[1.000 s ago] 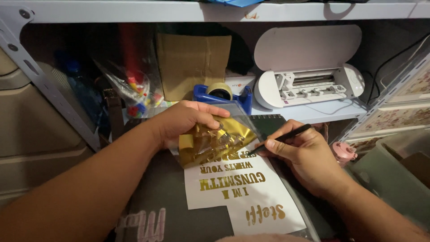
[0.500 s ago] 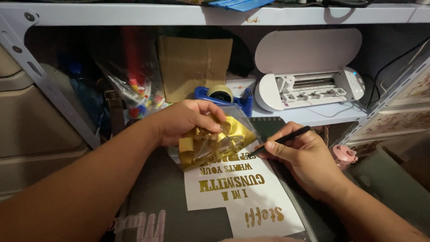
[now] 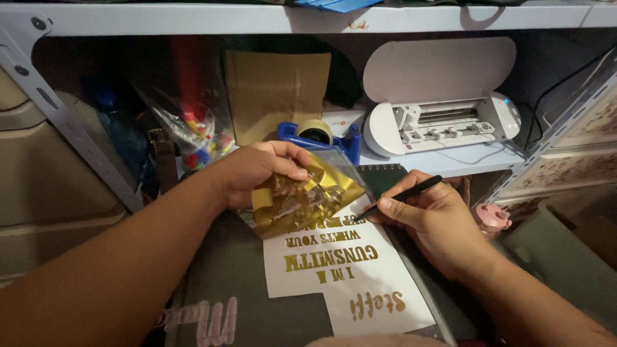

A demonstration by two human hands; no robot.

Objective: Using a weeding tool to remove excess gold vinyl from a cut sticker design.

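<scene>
Left hand (image 3: pixel 260 172) lifts gold foil sheet (image 3: pixel 302 202) off white lettered sheet (image 3: pixel 340 270); right hand (image 3: pixel 437 222) presses black weeding tool (image 3: pixel 402 196) to it.

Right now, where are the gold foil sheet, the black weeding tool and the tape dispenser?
gold foil sheet (image 3: pixel 308 199), head view, crumpled middle.
black weeding tool (image 3: pixel 411 190), head view, mid-shaft.
blue tape dispenser (image 3: pixel 350 142), head view, right end.

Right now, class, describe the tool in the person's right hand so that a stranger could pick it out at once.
Start at the white cutting machine on the shelf, then drop down to the right hand over the white sheet with gold letters. Its grip holds a thin black pointed tool, the only dark slender stick beside the crumpled gold foil.
</scene>
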